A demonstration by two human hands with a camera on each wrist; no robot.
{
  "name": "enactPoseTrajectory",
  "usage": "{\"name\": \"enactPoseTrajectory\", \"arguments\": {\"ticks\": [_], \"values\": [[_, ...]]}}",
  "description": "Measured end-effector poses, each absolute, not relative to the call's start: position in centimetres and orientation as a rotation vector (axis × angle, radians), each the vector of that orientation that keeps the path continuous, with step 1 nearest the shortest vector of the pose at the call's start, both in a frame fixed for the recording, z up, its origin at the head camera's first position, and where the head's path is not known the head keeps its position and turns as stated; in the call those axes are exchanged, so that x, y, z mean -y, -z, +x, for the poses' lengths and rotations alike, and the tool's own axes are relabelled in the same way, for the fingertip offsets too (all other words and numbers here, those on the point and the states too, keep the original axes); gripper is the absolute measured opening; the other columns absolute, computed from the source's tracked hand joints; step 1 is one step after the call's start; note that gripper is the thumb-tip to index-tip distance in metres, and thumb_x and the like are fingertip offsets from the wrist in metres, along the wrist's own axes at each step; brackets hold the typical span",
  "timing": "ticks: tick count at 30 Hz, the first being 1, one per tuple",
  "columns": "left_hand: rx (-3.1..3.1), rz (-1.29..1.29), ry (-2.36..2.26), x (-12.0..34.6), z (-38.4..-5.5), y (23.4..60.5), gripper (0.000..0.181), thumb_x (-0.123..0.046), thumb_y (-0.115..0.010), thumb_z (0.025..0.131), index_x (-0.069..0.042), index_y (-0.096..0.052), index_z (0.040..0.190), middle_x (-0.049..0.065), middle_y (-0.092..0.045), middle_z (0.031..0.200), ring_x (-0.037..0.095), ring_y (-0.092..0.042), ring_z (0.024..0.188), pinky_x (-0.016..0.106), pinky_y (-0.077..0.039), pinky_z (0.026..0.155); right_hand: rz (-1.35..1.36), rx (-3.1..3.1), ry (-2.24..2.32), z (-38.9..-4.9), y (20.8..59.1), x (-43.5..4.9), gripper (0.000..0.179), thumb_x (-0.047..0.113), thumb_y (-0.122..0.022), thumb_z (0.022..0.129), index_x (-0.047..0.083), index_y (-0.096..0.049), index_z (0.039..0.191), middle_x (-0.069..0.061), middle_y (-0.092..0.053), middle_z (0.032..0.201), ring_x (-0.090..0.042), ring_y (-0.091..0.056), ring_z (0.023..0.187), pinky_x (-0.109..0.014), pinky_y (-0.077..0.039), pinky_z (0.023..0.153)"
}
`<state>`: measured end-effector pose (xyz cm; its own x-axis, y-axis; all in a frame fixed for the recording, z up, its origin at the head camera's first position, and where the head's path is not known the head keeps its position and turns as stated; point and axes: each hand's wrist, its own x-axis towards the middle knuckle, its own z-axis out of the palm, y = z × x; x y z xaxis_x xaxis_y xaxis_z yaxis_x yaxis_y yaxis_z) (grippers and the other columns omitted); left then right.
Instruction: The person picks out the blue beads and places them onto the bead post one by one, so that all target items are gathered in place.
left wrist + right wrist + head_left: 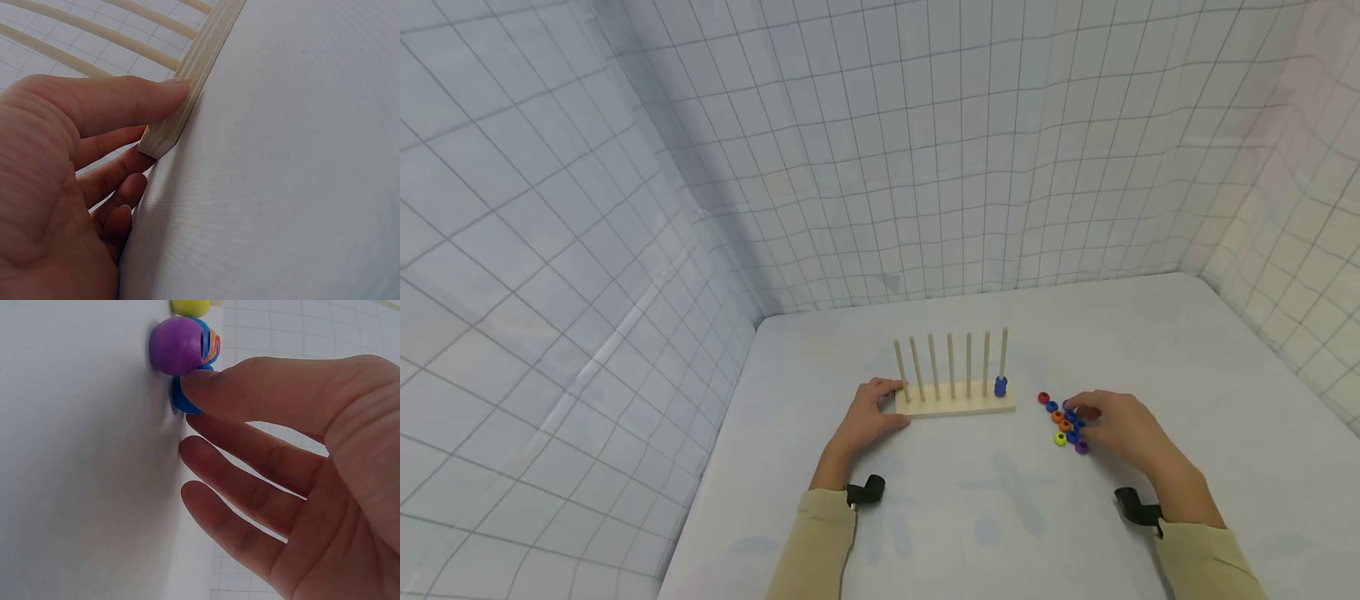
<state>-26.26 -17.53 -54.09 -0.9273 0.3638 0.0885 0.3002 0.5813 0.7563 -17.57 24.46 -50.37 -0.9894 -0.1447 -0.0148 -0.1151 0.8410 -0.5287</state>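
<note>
The head view looks forward and down from above the person, far enough back to take in both forearms, the tabletop (970,542) and the grid-patterned sheet (917,167) behind. The left wrist view, close and tipped sideways, faces past the left hand's thumb to one end of the wooden peg rack (955,407); the head view shares both. The right wrist view, likewise close and sideways, faces the right hand's (1123,429) fingertips and the beads (1065,426), also seen from the head. The left hand (867,417) lies within the head view's lower middle.
</note>
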Motion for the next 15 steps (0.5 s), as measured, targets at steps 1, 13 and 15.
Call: {"name": "enactPoseTrajectory", "arguments": {"ticks": [1, 13, 15], "values": [[-2.727, 0.575, -1.277, 17.54, -26.27, 54.15, 0.062, -0.026, -0.084, 0.08, -0.01, -0.063, 0.137, 0.011, -0.056, 0.134, 0.032, -0.044, 0.127, 0.052, -0.038, 0.104, -0.21, -2.965, 0.843, -17.59, 50.5, -24.46, 0.039, 0.002, -0.075, 0.081, 0.009, -0.072, 0.119, -0.008, -0.07, 0.105, -0.03, -0.063, 0.097, -0.054, -0.051, 0.084], [-2.725, 0.576, -1.278, 17.5, -26.13, 54.12, 0.062, -0.027, -0.083, 0.081, -0.011, -0.063, 0.137, 0.009, -0.056, 0.134, 0.031, -0.044, 0.127, 0.053, -0.038, 0.104, -0.23, -2.989, 0.845, -17.65, 50.88, -24.55, 0.04, 0.0, -0.074, 0.079, 0.011, -0.073, 0.117, -0.002, -0.069, 0.096, -0.027, -0.064, 0.091, -0.053, -0.051, 0.08], [-2.728, 0.575, -1.281, 17.48, -26.16, 54.12, 0.062, -0.026, -0.083, 0.08, -0.011, -0.063, 0.137, 0.009, -0.057, 0.134, 0.031, -0.044, 0.127, 0.052, -0.038, 0.105, -0.234, -2.993, 0.837, -17.63, 50.78, -24.56, 0.04, 0.0, -0.074, 0.079, 0.011, -0.073, 0.117, -0.001, -0.069, 0.095, -0.026, -0.063, 0.09, -0.053, -0.051, 0.08]]}}
